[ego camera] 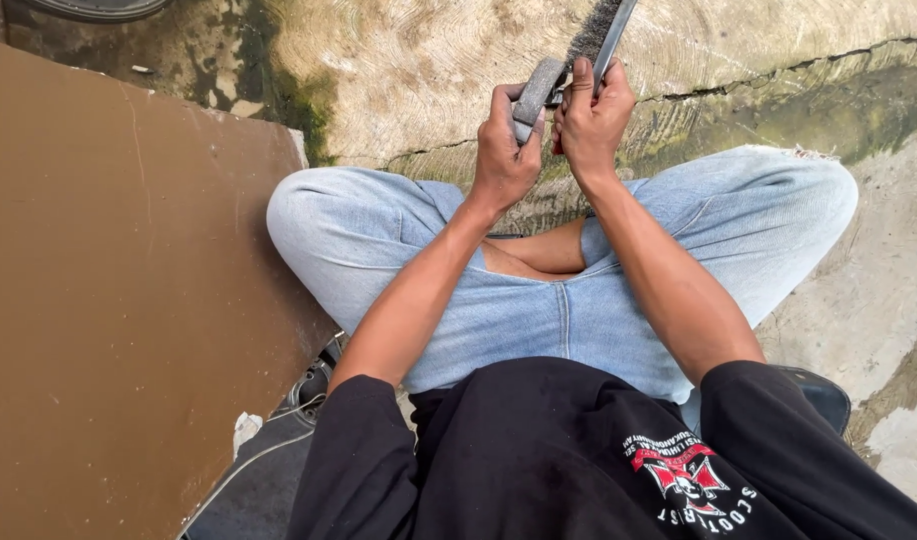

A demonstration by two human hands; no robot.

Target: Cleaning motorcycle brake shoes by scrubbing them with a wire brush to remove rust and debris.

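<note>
While left hand point(504, 150) grips grey rectangular block point(535, 95), right hand point(591, 115) clasps bristly wire brush point(599, 35) above mossy concrete point(409, 60).

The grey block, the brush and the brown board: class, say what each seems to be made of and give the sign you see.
Grey block in the left hand: probably stone, matt and grainy. Brush in the right hand: a thin dark handle, possibly metal or plastic, with stiff grey bristles, perhaps wire. Brown board: likely plywood or hardboard, smooth, flat, scratched.
</note>
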